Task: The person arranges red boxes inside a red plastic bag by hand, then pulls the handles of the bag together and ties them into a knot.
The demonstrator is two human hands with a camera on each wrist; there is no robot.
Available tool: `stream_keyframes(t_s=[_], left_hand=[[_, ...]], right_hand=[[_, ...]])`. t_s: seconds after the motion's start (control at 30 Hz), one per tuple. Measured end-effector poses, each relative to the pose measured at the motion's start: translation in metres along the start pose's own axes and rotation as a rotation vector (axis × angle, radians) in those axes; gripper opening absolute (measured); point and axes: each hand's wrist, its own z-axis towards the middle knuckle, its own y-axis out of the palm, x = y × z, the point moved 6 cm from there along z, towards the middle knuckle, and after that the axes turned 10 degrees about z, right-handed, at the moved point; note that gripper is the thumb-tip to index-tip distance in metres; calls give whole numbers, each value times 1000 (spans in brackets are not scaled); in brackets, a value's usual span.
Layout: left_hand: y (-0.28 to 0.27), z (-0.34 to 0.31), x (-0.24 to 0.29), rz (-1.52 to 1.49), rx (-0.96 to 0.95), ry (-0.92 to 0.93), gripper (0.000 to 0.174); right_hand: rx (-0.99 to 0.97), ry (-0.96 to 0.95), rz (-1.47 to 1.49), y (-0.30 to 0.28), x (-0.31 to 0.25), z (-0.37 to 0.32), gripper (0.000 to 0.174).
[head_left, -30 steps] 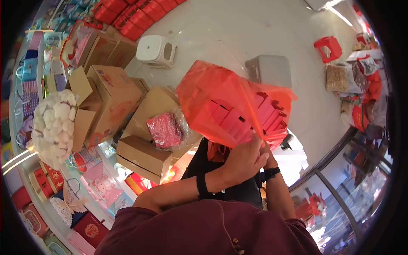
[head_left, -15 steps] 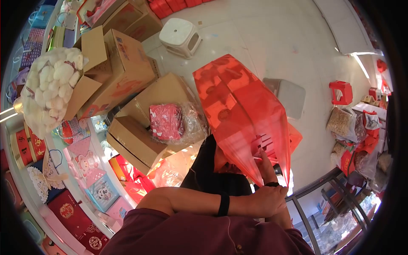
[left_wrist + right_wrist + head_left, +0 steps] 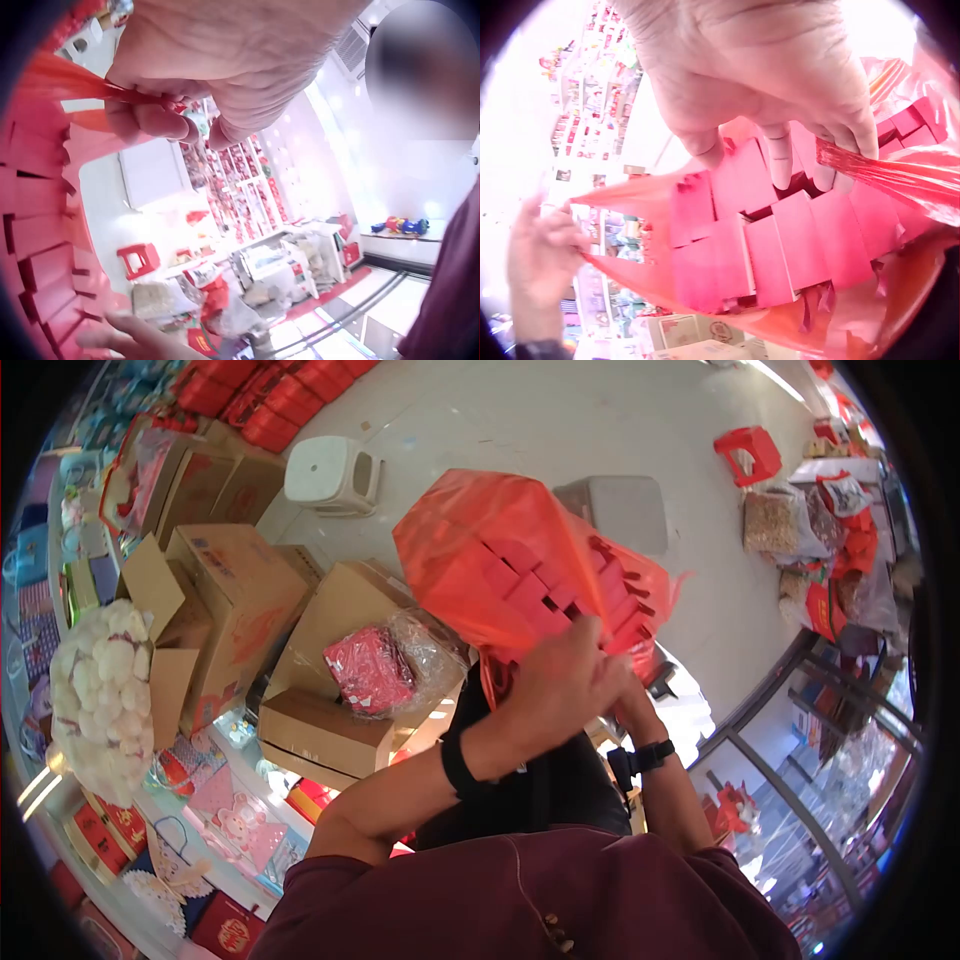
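A thin red plastic bag [image 3: 450,530] stands in front of the person's knees, packed with rows of pink boxes [image 3: 780,240]. The left hand [image 3: 550,685] is at the bag's near rim. Its fingers pinch a gathered strip of the red plastic in the left wrist view, and the right wrist view shows the rim stretched from that hand. Over the boxes, the right hand [image 3: 772,90] has a twisted handle of the bag caught in its curled outer fingers. In the head view the right hand [image 3: 625,695] is partly hidden behind the left one.
Left of the bag, an opened carton [image 3: 325,735] has a plastic-wrapped pink packet [image 3: 370,670] on it. Taller cartons [image 3: 240,620] and a net sack of white lumps [image 3: 105,700] are further left. Beyond are a white stool [image 3: 330,475] and a grey stool [image 3: 620,510].
The left hand first pulled the bag's rim back toward the body, covering most of the boxes, then moved forward again. The bag's mouth now shows the pink boxes; the head view has shifted.
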Motion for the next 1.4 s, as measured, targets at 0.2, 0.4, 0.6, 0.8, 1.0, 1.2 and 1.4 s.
stream_keyframes(t_s=[0.2,0.4,0.6,0.8,1.0,1.2,1.4], left_hand=[[-109,110,-129,-109,204,-198,27],[-155,156,-183,-234,312,-262,24],[-179,183,-185,-322,307,-277,22],[-211,205,-160,-262,297,-260,19],[-248,216,-115,-133,329,-202,22],[-279,244,-12,-21,368,-65,24],[-329,259,29,48,451,-39,24]], right_hand=[[16,-254,-47,61,-64,-32,30],[19,-301,-36,85,-95,-27,28],[25,-352,-108,85,-124,-14,27],[-55,-314,-60,99,-145,-19,27],[-315,-167,-34,126,-150,-35,30],[-502,-290,-102,146,-195,-55,31],[-528,-405,-93,169,-231,-43,41]])
